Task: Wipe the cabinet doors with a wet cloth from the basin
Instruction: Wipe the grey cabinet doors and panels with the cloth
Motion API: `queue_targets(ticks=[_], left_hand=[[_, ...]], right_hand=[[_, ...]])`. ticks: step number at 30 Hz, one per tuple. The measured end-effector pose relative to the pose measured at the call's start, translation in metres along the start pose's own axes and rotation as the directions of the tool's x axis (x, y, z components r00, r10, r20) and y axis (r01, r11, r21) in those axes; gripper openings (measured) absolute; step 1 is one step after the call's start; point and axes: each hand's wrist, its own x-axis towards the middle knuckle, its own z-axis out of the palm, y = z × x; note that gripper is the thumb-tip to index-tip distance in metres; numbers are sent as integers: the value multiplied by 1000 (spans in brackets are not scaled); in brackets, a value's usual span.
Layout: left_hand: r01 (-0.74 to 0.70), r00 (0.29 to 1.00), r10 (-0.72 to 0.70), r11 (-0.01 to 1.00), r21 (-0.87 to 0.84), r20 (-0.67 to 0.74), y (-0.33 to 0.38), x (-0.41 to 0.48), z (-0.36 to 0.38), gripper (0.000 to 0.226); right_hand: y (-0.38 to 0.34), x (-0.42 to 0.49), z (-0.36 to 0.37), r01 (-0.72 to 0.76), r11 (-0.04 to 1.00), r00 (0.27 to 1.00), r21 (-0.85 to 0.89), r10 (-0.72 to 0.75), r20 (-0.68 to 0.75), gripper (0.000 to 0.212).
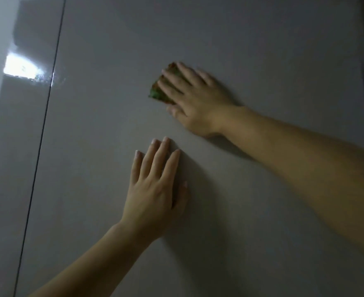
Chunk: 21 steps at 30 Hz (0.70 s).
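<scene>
R hand [195, 99] presses green cloth [158, 92] w/ straight fingers on cabinet door [262, 50]; L hand [155, 189] flat below, fingers straight.

Right hand [195, 99] lies flat, fingers [172, 84] seemingly straight; left hand [155, 189] flat below, fingers together.

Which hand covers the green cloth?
The right hand, upper one, pressing the green cloth on the glossy grey cabinet door; the left hand rests bare.

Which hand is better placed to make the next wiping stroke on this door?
Right. The right hand presses the green cloth flat against the cabinet door; the left hand lies bare on the door below it, holding nothing.
</scene>
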Motion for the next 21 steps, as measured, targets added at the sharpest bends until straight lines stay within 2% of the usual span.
queue_targets(ticks=[3, 4, 7, 9, 11, 13, 15, 16, 17, 19, 20, 21], left_hand=[[4, 1000, -4, 1000, 7, -1, -1, -1, 1, 67], [6, 1000, -6, 1000, 6, -3, 0, -1, 1, 67], [28, 999, -27, 999, 17, -20, 6, 1, 1, 67], [57, 998, -57, 998, 11, -26, 12, 2, 2, 67], [86, 996, -87, 996, -2, -31, 18, 3, 3, 68], [103, 994, -103, 995, -5, -27, 22, 3, 4, 69], [115, 993, -115, 993, -6, -36, 25, 4, 5, 69], [116, 992, -117, 993, -9, -48, 28, 4, 5, 68], [107, 992, -107, 994, -14, -61, 31, 5, 5, 66], [43, 996, -46, 999, -31, -76, 43, 6, 7, 62], [-2, 997, -2, 999, -42, -81, 51, 5, 8, 62], [-46, 996, 41, 997, -55, -83, 59, 5, 10, 62]], right_hand=[[13, -30, 5, 128, 991, 992, -50, -127, 17, 65], [28, -36, 4, 95, 994, 995, -47, -94, 12, 68], [74, -47, -4, -199, 979, 980, 35, 198, 9, 76], [71, -60, -4, -231, 972, 972, 37, 232, -25, 76], [46, -90, 9, -28, 999, 998, -19, 27, -60, 73], [24, -130, 27, 223, 973, 973, -56, -225, -45, 68], [37, -149, 35, 296, 952, 954, -73, -299, -29, 65], [53, -148, 34, 236, 968, 968, -87, -241, -62, 65], [70, -144, 31, 112, 990, 988, -84, -120, -93, 66], [95, -141, 18, -149, 988, 982, -35, 144, -119, 68], [95, -145, 18, -226, 974, 966, -14, 222, -130, 70], [86, -156, 21, -233, 972, 963, -15, 228, -143, 71]])
